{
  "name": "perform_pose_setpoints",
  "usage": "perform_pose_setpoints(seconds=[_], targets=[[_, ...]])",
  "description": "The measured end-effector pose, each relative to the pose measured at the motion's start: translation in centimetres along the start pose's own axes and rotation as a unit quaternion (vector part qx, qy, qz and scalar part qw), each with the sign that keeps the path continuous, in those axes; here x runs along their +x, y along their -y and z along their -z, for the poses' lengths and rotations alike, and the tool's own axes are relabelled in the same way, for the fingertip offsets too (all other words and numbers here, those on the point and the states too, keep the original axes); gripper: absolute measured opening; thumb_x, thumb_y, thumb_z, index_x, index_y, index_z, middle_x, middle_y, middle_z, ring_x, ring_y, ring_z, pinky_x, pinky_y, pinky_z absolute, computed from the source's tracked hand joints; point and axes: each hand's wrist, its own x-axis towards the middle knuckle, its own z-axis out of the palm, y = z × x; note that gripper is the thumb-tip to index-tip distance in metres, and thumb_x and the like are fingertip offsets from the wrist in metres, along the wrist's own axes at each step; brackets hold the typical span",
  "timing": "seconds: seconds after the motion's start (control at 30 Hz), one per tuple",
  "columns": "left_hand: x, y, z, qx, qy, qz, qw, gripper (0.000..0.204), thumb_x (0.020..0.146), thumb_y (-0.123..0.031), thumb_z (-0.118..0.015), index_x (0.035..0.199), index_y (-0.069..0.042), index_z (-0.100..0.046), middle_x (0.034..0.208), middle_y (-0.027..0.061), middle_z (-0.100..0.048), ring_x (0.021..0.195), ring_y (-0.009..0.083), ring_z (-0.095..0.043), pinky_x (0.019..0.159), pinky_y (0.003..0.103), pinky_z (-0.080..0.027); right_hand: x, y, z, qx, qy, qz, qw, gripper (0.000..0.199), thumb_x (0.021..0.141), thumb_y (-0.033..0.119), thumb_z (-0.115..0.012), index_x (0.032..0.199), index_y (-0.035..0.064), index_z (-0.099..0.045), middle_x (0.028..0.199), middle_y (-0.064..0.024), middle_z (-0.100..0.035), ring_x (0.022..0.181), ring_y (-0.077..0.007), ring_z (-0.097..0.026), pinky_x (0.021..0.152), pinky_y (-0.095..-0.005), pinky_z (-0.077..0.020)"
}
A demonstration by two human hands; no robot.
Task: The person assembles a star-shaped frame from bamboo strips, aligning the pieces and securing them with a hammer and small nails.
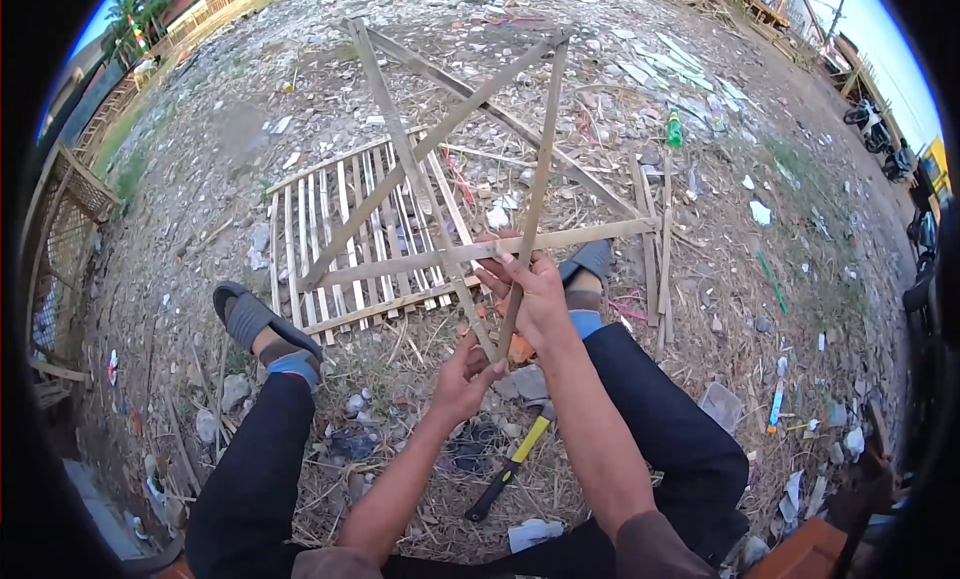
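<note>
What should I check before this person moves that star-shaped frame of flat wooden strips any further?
1. Left hand gripping the star-shaped frame of flat wooden strips at its nearest tip: ok.
2. Right hand on the frame, where strips cross: ok.
3. Hammer-like tool with yellow-and-black handle out of both hands: ok, on the ground between the legs.
4. Ground beyond the hands free of the pale slatted wooden panel: not ok.
5. Strips firmly fastened: cannot tell.
</note>
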Motion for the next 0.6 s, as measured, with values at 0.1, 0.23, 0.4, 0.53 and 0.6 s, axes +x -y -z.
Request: perform_pose_setpoints(seconds=[0.1, 0.23, 0.4, 0.53, 0.6], targets=[[-0.1, -0.5, -0.2, 0.01, 0.006, 0.023, 1.0, 0.062, 0.088, -0.005, -0.065, 0.137, 0.004, -0.029, 0.113, 0.0166, -0.06, 0.104, 0.0224, -0.061, 0.09, 0.035, -0.051, -0.3, -0.1, 0.3, 0.003, -0.029, 0.0, 1.0, 0.028, 0.093, 0.006, -0.055, 0.119, -0.0024, -0.05, 0.113, -0.0117, -0.059, 0.097, -0.0214, -0.063, 0.085, -0.0326, -0.0576], [-0.2, -0.4, -0.2, -0.008, 0.014, 0.031, 0.999, 0.059, 0.088, -0.008, -0.065, 0.136, 0.002, -0.032, 0.11, 0.0156, -0.062, 0.098, 0.0216, -0.063, 0.085, 0.033, -0.052, -0.4, -0.1, 0.6, -0.018, -0.042, -0.01, 0.999, 0.027, 0.093, 0.006, -0.055, 0.119, -0.0009, -0.051, 0.113, -0.0116, -0.059, 0.096, -0.0204, -0.063, 0.083, -0.0315, -0.0582], [-0.2, -0.4, -0.6, -0.038, 0.007, 0.031, 0.999, 0.044, 0.089, -0.01, -0.064, 0.125, 0.003, -0.042, 0.105, 0.015, -0.064, 0.094, 0.0212, -0.065, 0.083, 0.035, -0.054, -0.9, 0.5, 0.4, -0.027, -0.059, -0.015, 0.998, 0.026, 0.092, 0.007, -0.057, 0.117, 0.0009, -0.052, 0.113, -0.0104, -0.059, 0.097, -0.0187, -0.063, 0.079, -0.0301, -0.0588], [-0.3, -0.1, -0.2, -0.021, -0.007, 0.032, 0.999, 0.036, 0.092, -0.013, -0.061, 0.122, 0.001, -0.047, 0.095, 0.012, -0.067, 0.082, 0.019, -0.067, 0.076, 0.033, -0.054, -0.9, 0.5, 0.5, -0.026, -0.081, -0.035, 0.996, 0.027, 0.092, 0.009, -0.059, 0.117, 0.0025, -0.051, 0.114, -0.0092, -0.06, 0.098, -0.0176, -0.062, 0.076, -0.0292, -0.0585], [-0.4, -0.2, -0.2, -0.033, -0.011, 0.033, 0.999, 0.034, 0.092, -0.014, -0.06, 0.121, 0.0, -0.049, 0.094, 0.0107, -0.067, 0.081, 0.0178, -0.066, 0.073, 0.032, -0.054, -1.1, 0.6, 0.5, -0.027, -0.089, -0.039, 0.995, 0.028, 0.091, 0.009, -0.06, 0.117, 0.0034, -0.051, 0.113, -0.0085, -0.061, 0.098, -0.0169, -0.062, 0.072, -0.0273, -0.0571]])
